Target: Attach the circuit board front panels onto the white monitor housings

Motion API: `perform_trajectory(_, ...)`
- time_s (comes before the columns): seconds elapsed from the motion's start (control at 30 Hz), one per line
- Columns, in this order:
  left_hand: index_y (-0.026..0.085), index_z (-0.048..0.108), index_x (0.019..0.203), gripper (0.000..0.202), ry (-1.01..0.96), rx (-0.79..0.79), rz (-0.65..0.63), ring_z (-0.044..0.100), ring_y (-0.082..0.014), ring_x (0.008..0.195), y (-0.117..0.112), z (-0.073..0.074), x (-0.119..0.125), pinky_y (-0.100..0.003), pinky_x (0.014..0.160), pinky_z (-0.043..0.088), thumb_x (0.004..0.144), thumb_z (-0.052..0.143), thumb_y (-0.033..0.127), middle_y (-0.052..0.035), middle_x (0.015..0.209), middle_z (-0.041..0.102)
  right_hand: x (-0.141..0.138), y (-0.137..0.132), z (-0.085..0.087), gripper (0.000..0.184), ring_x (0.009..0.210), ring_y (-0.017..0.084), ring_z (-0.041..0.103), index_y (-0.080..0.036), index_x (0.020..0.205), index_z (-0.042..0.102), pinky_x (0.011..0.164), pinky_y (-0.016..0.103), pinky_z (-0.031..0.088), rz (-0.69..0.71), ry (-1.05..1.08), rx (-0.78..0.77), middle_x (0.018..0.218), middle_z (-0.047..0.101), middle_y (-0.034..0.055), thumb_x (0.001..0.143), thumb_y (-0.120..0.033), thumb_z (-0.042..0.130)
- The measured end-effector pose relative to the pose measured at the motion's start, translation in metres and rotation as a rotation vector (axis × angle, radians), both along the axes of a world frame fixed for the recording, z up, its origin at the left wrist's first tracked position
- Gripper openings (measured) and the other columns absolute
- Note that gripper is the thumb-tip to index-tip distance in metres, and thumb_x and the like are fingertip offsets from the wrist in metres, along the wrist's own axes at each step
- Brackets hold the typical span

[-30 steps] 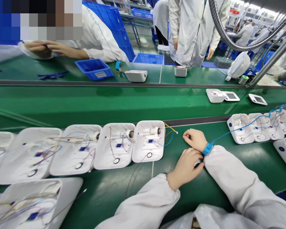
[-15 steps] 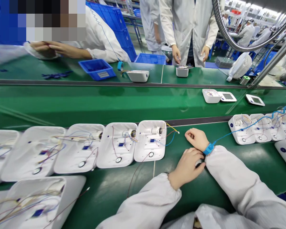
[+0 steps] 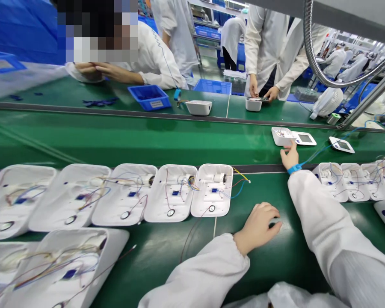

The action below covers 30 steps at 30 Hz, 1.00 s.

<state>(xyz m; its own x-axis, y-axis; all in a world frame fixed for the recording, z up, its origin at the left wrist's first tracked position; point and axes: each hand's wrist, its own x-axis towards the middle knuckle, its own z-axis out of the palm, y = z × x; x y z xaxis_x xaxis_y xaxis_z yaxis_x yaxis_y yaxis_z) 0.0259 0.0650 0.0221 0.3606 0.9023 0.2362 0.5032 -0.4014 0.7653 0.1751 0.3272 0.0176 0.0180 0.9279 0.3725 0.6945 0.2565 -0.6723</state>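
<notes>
Over the near edge of the green belt (image 3: 179, 145), right hand (image 3: 289, 158) is at full reach: thumb and forefinger apart, other fingers loosely bent, nothing seen in its hold. Fingertips sit right at the near side of a white housing (image 3: 280, 136) and the display cover (image 3: 304, 138) lying against its right side; can't tell if they touch. That pair is the piece in question, both on the belt, wires visible inside the housing.

Blue wrist strap (image 3: 294, 168) on that wrist, its cord running off to the right.

Left hand (image 3: 259, 224) rests on the bench (image 3: 282, 261), half curled, clear gap between thumb and fingers, no part seen in it.

Step in hand, my read: reaching for the housing-and-cover pair, no grip made. Next move calls for closing on the housing wall and steadying the cover with it, since wires may link the two; link not clear from this view.

Further out: second display cover (image 3: 342, 145) on the belt, right of the pair. Wired housings in a row at left, the end one (image 3: 211, 201) with its connector lead hanging over the right edge. More wired housings (image 3: 332, 194) at right. Across the belt, a co-worker's hands (image 3: 271, 93) are on another unit.
</notes>
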Motion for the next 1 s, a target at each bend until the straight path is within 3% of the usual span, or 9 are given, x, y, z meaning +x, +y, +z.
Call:
perform_trajectory(0.1, 0.022, 0.069, 0.095, 0.011, 0.003, 0.002, 0.000, 0.064, -0.0251, 0.101, 0.000, -0.001, 0.001, -0.041, 0.088, 0.046, 0.086, 0.064, 0.028, -0.0060, 0.101, 0.074, 0.011, 0.031, -0.005, 0.086, 0.077, 0.023, 0.068, -0.016, 0.156, 0.023, 0.082, 0.040, 0.053, -0.055, -0.037, -0.071, 0.101, 0.072, 0.0096, 0.076, -0.021, 0.056)
perform_trajectory(0.27, 0.021, 0.069, 0.095, 0.011, -0.003, -0.004, 0.000, 0.063, -0.0251, 0.102, -0.001, 0.000, 0.001, -0.042, 0.089, 0.045, 0.086, 0.065, 0.026, -0.0053, 0.103, 0.075, 0.014, 0.045, -0.014, 0.091, 0.077, 0.025, 0.068, -0.017, 0.157, 0.024, 0.084, 0.041, 0.053, -0.057, -0.088, -0.104, 0.097, 0.074, 0.0079, 0.073, -0.019, 0.059)
perform_trajectory(0.4, 0.021, 0.069, 0.095, 0.011, -0.011, 0.004, -0.002, 0.063, -0.0257, 0.104, -0.001, -0.001, 0.001, -0.042, 0.090, 0.045, 0.086, 0.066, 0.026, -0.0053, 0.105, 0.075, 0.009, 0.048, -0.008, 0.081, 0.077, 0.025, 0.067, -0.017, 0.151, 0.037, 0.085, 0.042, 0.052, -0.018, -0.084, -0.085, 0.095, 0.073, 0.0076, 0.072, -0.018, 0.059)
perform_trajectory(0.5, 0.021, 0.069, 0.095, 0.012, -0.010, 0.004, -0.004, 0.063, -0.0256, 0.103, 0.000, -0.002, 0.001, -0.043, 0.090, 0.046, 0.085, 0.066, 0.026, -0.0054, 0.105, 0.075, 0.004, 0.042, -0.002, 0.058, 0.077, 0.024, 0.066, -0.016, 0.134, 0.053, 0.084, 0.039, 0.052, 0.003, -0.044, -0.034, 0.092, 0.073, 0.0082, 0.076, -0.022, 0.059)
perform_trajectory(0.6, 0.021, 0.069, 0.094, 0.011, -0.032, 0.001, 0.012, 0.064, -0.0255, 0.101, 0.000, -0.003, 0.001, -0.044, 0.090, 0.047, 0.084, 0.067, 0.025, -0.0057, 0.102, 0.075, 0.003, 0.021, 0.001, 0.034, 0.077, 0.022, 0.066, -0.017, 0.111, 0.060, 0.080, 0.035, 0.051, 0.011, 0.022, 0.024, 0.087, 0.071, 0.0076, 0.084, -0.037, 0.057)
perform_trajectory(0.73, 0.021, 0.069, 0.095, 0.011, -0.219, 0.047, 0.078, 0.065, -0.0236, 0.102, 0.001, -0.002, 0.000, -0.043, 0.094, 0.049, 0.085, 0.063, 0.021, -0.0076, 0.104, 0.074, 0.016, -0.029, -0.002, 0.040, 0.077, 0.022, 0.061, -0.019, 0.091, 0.056, 0.075, 0.034, 0.048, -0.047, 0.128, 0.089, 0.080, 0.065, 0.0061, 0.095, -0.052, 0.033)
perform_trajectory(0.87, 0.021, 0.064, 0.110, 0.021, -0.441, 0.075, 0.383, 0.058, -0.0244, 0.122, 0.006, -0.005, -0.006, -0.044, 0.103, 0.046, 0.090, 0.057, 0.021, -0.0116, 0.129, 0.064, 0.046, -0.090, 0.000, 0.044, 0.067, 0.018, 0.052, -0.022, 0.073, 0.049, 0.063, 0.030, 0.041, 0.001, 0.189, 0.076, 0.067, 0.053, 0.0010, 0.097, -0.054, 0.030)
perform_trajectory(0.93, 0.021, 0.060, 0.117, 0.027, -0.545, 0.008, 0.567, 0.056, -0.0259, 0.127, 0.010, -0.009, -0.009, -0.044, 0.101, 0.047, 0.091, 0.055, 0.023, -0.0132, 0.138, 0.058, 0.065, -0.117, 0.005, 0.043, 0.059, 0.016, 0.047, -0.022, 0.066, 0.048, 0.056, 0.028, 0.037, 0.084, 0.189, 0.031, 0.060, 0.048, -0.0014, 0.095, -0.053, 0.038)
perform_trajectory(1.0, 0.021, 0.059, 0.120, 0.030, -0.609, -0.097, 0.636, 0.057, -0.0265, 0.127, 0.015, -0.013, -0.012, -0.044, 0.100, 0.048, 0.091, 0.053, 0.023, -0.0136, 0.138, 0.059, 0.082, -0.140, 0.010, 0.043, 0.053, 0.014, 0.044, -0.022, 0.059, 0.048, 0.052, 0.028, 0.035, 0.179, 0.176, -0.024, 0.054, 0.046, -0.0025, 0.091, -0.051, 0.048)
